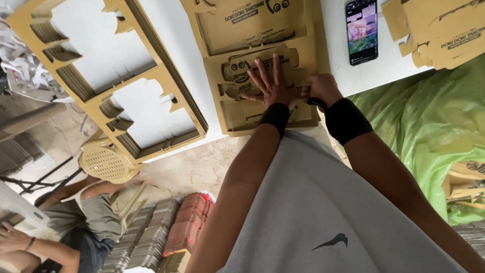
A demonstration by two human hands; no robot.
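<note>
On the white bench [348, 76], a stack of brown die-cut cardboard sheets [252, 30] lies under both hands. The left hand [270, 83] is spread flat, fingers fanned wide, palm pressing on the punched box blank [237, 68] in the top sheet, gripping nothing. The right hand [322, 88] sits just beside it, curled at the sheet's edge, its fingers hidden, so its grip cannot be told. Both wrists wear black bands. A phone [361, 30] lies nearby.

left hand [272, 86] splayed flat, right hand [322, 88] fisted
</note>
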